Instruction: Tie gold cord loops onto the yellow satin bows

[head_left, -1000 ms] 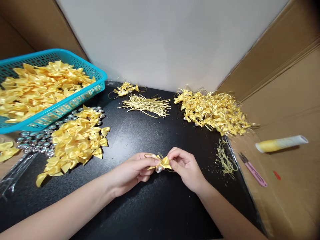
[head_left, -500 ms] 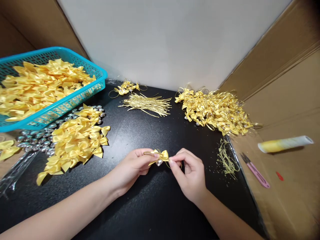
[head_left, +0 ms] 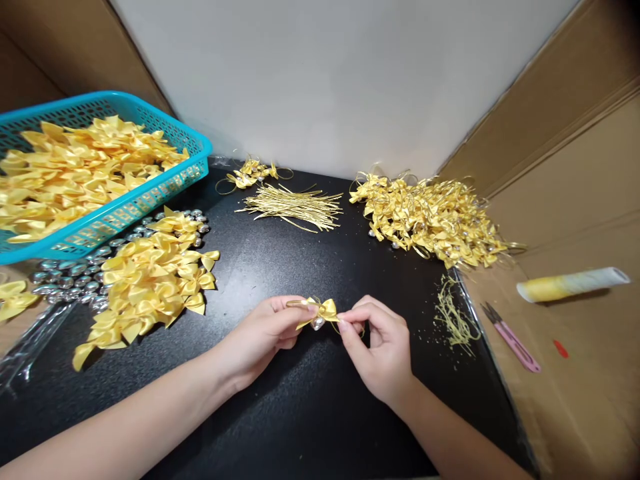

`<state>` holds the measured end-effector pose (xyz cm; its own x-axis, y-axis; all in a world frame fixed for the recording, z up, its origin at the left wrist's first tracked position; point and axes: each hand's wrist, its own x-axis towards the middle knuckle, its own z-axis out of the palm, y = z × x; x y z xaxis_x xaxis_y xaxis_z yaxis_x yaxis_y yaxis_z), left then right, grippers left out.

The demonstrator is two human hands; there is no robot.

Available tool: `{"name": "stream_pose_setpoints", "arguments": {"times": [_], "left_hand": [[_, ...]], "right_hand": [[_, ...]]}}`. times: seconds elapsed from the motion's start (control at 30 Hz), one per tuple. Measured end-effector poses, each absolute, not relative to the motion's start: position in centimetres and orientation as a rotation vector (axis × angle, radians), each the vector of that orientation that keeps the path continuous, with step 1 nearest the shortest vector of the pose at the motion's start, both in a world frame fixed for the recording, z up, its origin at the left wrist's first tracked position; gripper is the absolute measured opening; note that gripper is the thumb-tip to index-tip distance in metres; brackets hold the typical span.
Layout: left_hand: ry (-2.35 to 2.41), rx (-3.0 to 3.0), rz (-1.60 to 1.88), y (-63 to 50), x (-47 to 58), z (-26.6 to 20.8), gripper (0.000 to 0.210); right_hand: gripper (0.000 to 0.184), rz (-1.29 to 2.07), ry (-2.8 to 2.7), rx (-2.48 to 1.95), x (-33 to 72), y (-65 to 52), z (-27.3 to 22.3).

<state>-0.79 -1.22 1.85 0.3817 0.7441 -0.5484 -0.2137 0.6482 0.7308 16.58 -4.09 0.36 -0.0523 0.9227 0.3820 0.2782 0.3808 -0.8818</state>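
Between my two hands, over the black table (head_left: 270,420), is a yellow ribbon bow (head_left: 328,309) with a silver heart-shaped bead (head_left: 317,323) hanging below its middle. My left hand (head_left: 277,323) pinches the bow's left side, and a loop of gold cord sticks out above the thumb. At the bow's right end my right hand (head_left: 380,340) is closed in a pinch, with thin gold cord curving by its fingertips. Whether it grips the cord or the ribbon's tip, I cannot tell.
At left stand a turquoise basket (head_left: 150,193) of bows, loose bows (head_left: 145,273) and silver beads (head_left: 75,280). Cut gold cords (head_left: 295,207) lie at the back, finished bows (head_left: 435,220) back right. Cord scraps (head_left: 455,317), pink thread snips (head_left: 515,343) and a tube (head_left: 573,285) are at right.
Both hands keep the same hold on the bow, almost still. The view has shifted very slightly.
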Motion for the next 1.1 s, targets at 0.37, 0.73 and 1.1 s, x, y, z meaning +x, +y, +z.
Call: {"name": "stream_pose_setpoints", "arguments": {"times": [0.37, 0.73, 1.1], "left_hand": [[1.018, 0.639, 0.648, -1.24, -0.75, 1.77, 0.028], [1.062, 0.721, 0.687, -1.50, -0.62, 1.77, 0.024], [1.114, 0.655, 0.717, -1.65, -0.46, 1.78, 0.027]], "right_hand": [[0.013, 0.749, -1.550, -1.101, 16.38, -4.17, 0.29], [0.013, 0.702, -1.543, -1.164, 16.05, -4.30, 0.30], [0.016, 0.624, -1.550, -1.163, 16.09, -4.63, 0.50]]}}
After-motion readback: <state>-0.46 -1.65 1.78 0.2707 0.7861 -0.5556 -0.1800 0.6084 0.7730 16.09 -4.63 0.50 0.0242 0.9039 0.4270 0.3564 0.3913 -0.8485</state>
